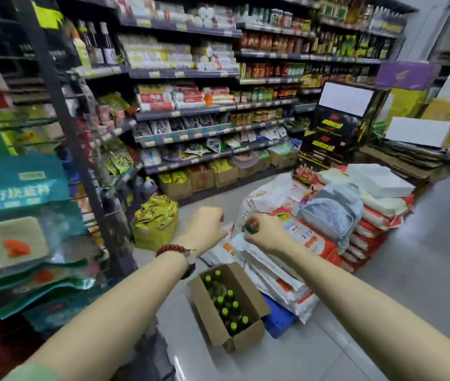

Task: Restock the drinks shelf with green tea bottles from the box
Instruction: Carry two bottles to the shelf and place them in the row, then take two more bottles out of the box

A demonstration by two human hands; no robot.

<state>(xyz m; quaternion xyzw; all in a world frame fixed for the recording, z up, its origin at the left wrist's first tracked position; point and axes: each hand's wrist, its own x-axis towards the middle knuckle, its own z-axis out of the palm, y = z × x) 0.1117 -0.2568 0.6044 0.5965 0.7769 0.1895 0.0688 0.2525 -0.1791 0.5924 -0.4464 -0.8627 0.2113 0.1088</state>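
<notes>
Your right hand (263,232) curls round a small red-and-green thing (251,226) (too blurred to name), and your left hand (206,225), just beside it, has its fingers bent, though what it holds, if anything, you cannot tell. Below both hands the open box (248,295) of green tea bottles (228,305) stands on the floor beside stacked sacks (281,281).

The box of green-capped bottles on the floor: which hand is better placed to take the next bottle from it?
Probably the left hand. It looks free, and its forearm passes right beside the open box. The right hand is curled around a small green and red thing, hard to identify.
</notes>
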